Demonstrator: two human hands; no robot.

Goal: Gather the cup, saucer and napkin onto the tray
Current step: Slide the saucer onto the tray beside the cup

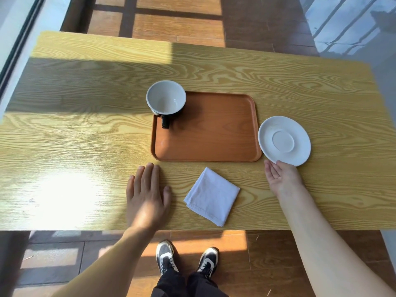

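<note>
A black cup (166, 99) with a white inside stands in the far left corner of the orange tray (214, 133), handle toward me. The white saucer (284, 140) is just right of the tray, its left rim over the tray's right edge, and looks slightly tilted. My right hand (280, 175) grips its near rim, thumb on top and palm turned up. A folded white napkin (212, 195) lies on the table in front of the tray. My left hand (147, 196) rests flat on the table, fingers spread, left of the napkin.
The yellow wood-grain table (85, 129) has its near edge just in front of the napkin. A window frame (19, 39) runs along the left side. My shoes (186, 258) stand on the tiled floor below the table edge.
</note>
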